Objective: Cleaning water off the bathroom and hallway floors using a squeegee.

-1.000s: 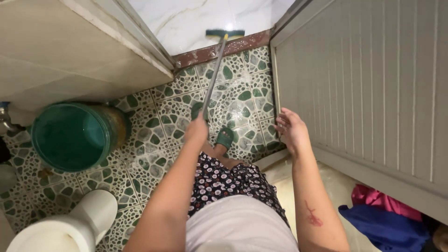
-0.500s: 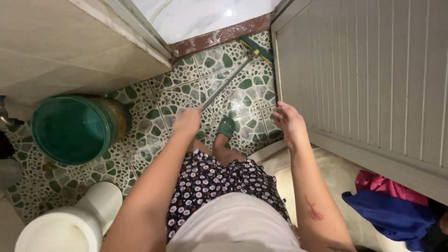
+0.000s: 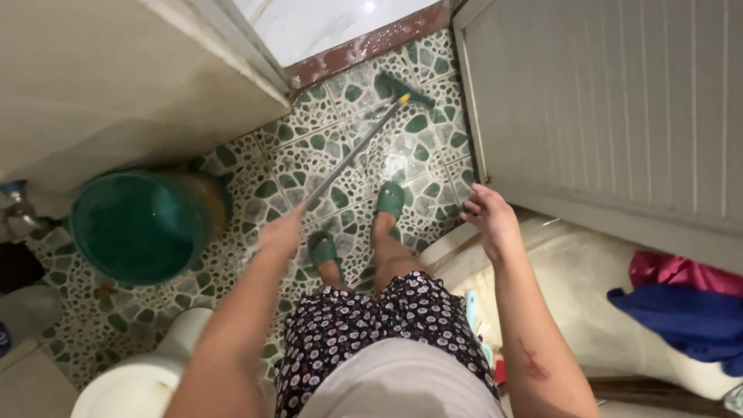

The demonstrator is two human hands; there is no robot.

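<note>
My left hand (image 3: 280, 231) grips the end of a long grey handle (image 3: 352, 152) of a floor squeegee. Its green head (image 3: 405, 88) rests on the wet green-and-white pebble-patterned tiles (image 3: 433, 143) near the doorway. My right hand (image 3: 489, 219) hangs free with fingers apart beside the edge of a white ribbed door (image 3: 604, 108), holding nothing. My feet in green slippers (image 3: 391, 199) stand on the tiles below the handle.
A green bucket (image 3: 135, 226) stands at the left by the wall. A white toilet (image 3: 139, 378) is at bottom left. A brown threshold (image 3: 364, 48) borders the marble floor beyond. Pink and blue cloth (image 3: 681, 298) lies at the right on a pale surface.
The squeegee head has been drawn back from the threshold onto the tiles, toward me. My left hand moved down and left. The view shifted back, showing both feet.
</note>
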